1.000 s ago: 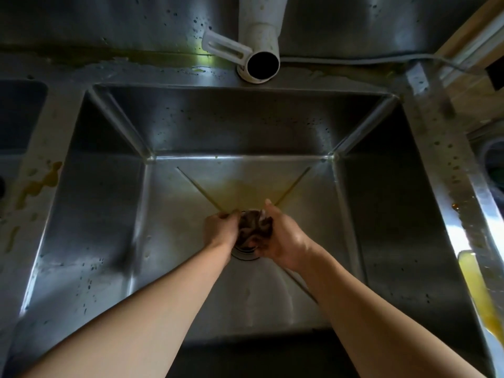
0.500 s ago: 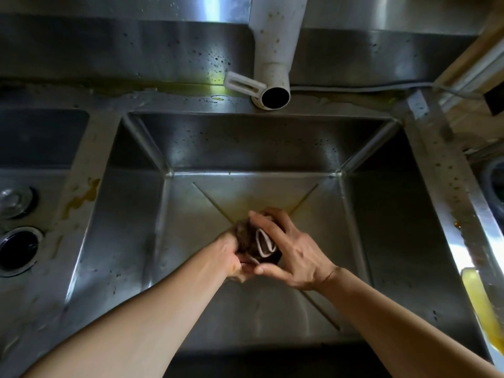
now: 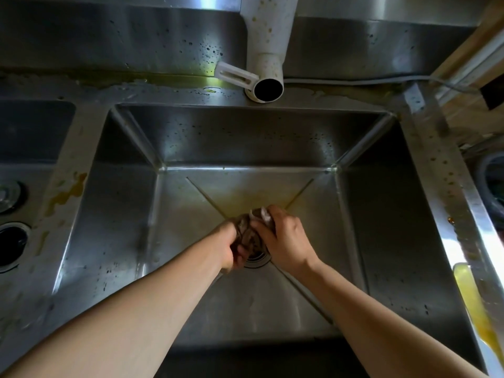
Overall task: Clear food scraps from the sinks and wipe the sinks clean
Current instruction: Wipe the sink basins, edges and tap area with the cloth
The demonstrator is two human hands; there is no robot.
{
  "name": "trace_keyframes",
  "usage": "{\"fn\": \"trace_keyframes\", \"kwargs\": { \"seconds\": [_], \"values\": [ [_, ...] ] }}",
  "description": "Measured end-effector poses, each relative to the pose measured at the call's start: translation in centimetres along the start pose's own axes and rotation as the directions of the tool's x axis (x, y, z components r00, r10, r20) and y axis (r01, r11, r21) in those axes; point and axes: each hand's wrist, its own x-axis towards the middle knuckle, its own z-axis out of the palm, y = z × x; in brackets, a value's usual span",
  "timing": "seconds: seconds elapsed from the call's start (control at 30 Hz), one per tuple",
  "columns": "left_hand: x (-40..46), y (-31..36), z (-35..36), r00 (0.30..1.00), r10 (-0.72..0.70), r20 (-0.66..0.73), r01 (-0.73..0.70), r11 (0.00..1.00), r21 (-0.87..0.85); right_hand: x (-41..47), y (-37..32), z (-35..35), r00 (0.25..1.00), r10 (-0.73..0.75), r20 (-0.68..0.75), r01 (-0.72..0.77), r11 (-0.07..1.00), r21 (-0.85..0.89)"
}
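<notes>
A deep steel sink (image 3: 376,214) fills the middle of the view, its floor stained yellowish behind the drain (image 3: 257,261). Both my hands are down at the drain, wrapped around a dark brown cloth (image 3: 246,236) with a pale edge. My left hand (image 3: 230,248) grips the cloth's near left end. My right hand (image 3: 283,241) grips its far right end, fingers curled over the top. The cloth is bunched between them, just above the drain, and hides most of it.
A white spattered tap spout (image 3: 268,90) hangs over the sink's back rim. A second sink (image 3: 32,132) lies at the left with two round drain fittings (image 3: 11,238). Yellow-brown spills mark the divider (image 3: 68,192). A yellow object (image 3: 474,304) lies on the right rim.
My right hand has turned from lying open-fingered over the cloth to curling around it. Both hands stayed over the drain while my head shifted, bringing the left sink into sight.
</notes>
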Motion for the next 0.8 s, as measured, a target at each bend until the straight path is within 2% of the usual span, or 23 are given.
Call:
{"fn": "trace_keyframes", "kwargs": {
  "seconds": [0.1, 0.23, 0.33, 0.4, 0.5, 0.6, 0.7, 0.8],
  "values": [
    [0.2, 0.0, 0.5, 0.996, 0.077, -0.054, -0.077, 0.997, -0.012, 0.1, -0.4, -0.1, 0.998, 0.032, 0.055, -0.036, 0.996, 0.081],
    [0.0, 0.3, -0.3, 0.996, 0.087, 0.011, -0.086, 0.993, -0.086, -0.5, -0.3, -1.0, 0.937, -0.172, 0.305, 0.176, 0.984, 0.015],
    [-1.1, 0.8, -0.7, 0.993, -0.015, 0.114, 0.021, 0.998, -0.059, -1.4, 0.3, -1.2, 0.855, -0.273, 0.441, 0.355, 0.928, -0.113],
    [-1.1, 0.7, -0.7, 0.996, -0.053, 0.078, 0.058, 0.997, -0.054, -1.4, 0.3, -1.3, 0.84, -0.316, 0.44, 0.456, 0.852, -0.258],
    [-0.8, 0.3, -0.6, 0.995, -0.068, 0.074, 0.071, 0.997, -0.039, -0.8, 0.2, -1.3, 0.839, -0.39, 0.379, 0.52, 0.778, -0.352],
    [-0.6, -0.1, -0.9, 0.991, -0.068, 0.118, 0.067, 0.998, 0.019, -0.2, 0.0, -1.1, 0.891, -0.292, 0.349, 0.408, 0.853, -0.327],
    [-0.3, -0.4, -0.1, 0.998, -0.023, 0.056, 0.02, 0.999, 0.045, 0.1, -0.4, -0.6, 0.98, -0.096, 0.172, 0.144, 0.945, -0.293],
    [-0.5, -0.8, 1.5, 0.996, 0.055, -0.07, -0.053, 0.998, 0.023, 0.8, -0.9, 0.2, 0.985, 0.17, 0.011, -0.162, 0.955, -0.249]
  ]
}}
